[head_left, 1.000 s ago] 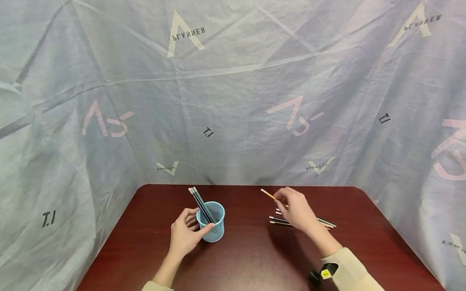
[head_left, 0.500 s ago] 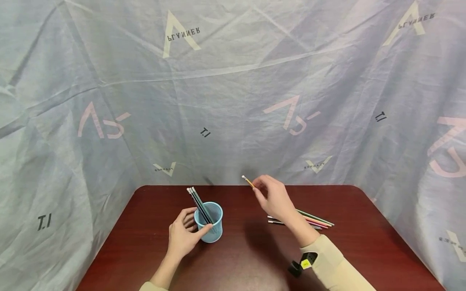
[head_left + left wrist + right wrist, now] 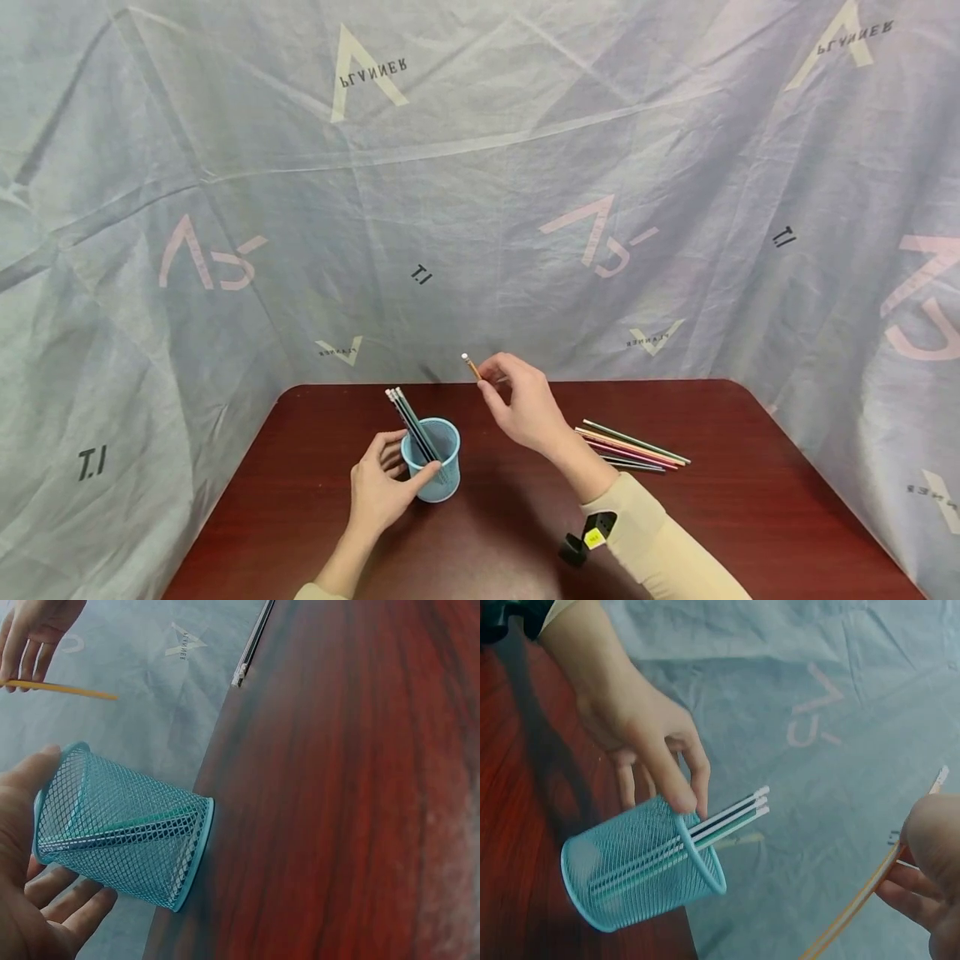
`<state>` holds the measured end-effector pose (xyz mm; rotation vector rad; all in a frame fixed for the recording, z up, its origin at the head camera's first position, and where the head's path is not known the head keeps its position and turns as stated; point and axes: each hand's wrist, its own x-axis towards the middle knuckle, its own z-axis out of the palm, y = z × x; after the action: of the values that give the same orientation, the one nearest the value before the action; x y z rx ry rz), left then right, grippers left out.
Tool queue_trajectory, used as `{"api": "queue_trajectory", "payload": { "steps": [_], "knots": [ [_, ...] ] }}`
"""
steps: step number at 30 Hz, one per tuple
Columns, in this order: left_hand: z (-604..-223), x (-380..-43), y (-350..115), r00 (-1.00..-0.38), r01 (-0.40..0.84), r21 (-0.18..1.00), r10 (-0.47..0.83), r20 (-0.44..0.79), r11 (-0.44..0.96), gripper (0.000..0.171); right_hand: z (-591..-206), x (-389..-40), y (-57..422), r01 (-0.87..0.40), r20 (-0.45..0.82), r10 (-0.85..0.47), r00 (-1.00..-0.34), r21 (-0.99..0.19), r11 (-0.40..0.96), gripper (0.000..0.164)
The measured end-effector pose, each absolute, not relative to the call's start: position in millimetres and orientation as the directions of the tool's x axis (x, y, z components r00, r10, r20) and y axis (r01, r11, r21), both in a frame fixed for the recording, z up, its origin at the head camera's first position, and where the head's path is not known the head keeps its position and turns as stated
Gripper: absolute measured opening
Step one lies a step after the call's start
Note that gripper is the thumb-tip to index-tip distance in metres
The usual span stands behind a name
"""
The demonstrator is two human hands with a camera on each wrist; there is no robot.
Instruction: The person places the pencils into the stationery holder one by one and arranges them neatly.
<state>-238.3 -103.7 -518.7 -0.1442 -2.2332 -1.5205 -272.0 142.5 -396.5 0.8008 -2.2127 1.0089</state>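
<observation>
A light-blue mesh pencil cup [image 3: 441, 483] stands on the table, and my left hand [image 3: 378, 487] grips it at the rim, thumb on the near side. Three pencils [image 3: 735, 813], dark and green with white erasers, lean inside it; the mesh shows their lower ends in the left wrist view. Up and to the right of the cup, my right hand [image 3: 525, 404] pinches a yellow pencil [image 3: 471, 367], eraser end up. Its other end sticks out below the fingers in the left wrist view [image 3: 82, 691].
On the right of the dark red table [image 3: 750, 517] lies a loose bundle of several pencils [image 3: 637, 450] in green, yellow, red and black. A grey printed cloth [image 3: 480, 208] hangs behind and along both sides of the table.
My right hand has lifted the yellow pencil from over the bundle and carried it left toward the cup. My left hand and the cup have stayed in place.
</observation>
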Motion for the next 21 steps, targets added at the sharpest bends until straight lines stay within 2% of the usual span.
{"api": "queue_trajectory", "payload": {
  "steps": [16, 21],
  "knots": [
    [-519.2, -237.9, -106.2, -0.918, 0.286, 0.881, -0.155, 0.365, 0.378, 0.065, -405.0, -275.9, 108.0, -0.677, 0.613, -0.288, -0.736, -0.644, 0.358, 0.009],
    [-516.3, -239.1, -105.8, -0.925, 0.285, 0.886, -0.138, 0.354, 0.366, 0.065, -399.4, -277.8, 100.5, -0.663, 0.629, -0.224, -0.745, -0.660, 0.352, 0.009]
  ]
}}
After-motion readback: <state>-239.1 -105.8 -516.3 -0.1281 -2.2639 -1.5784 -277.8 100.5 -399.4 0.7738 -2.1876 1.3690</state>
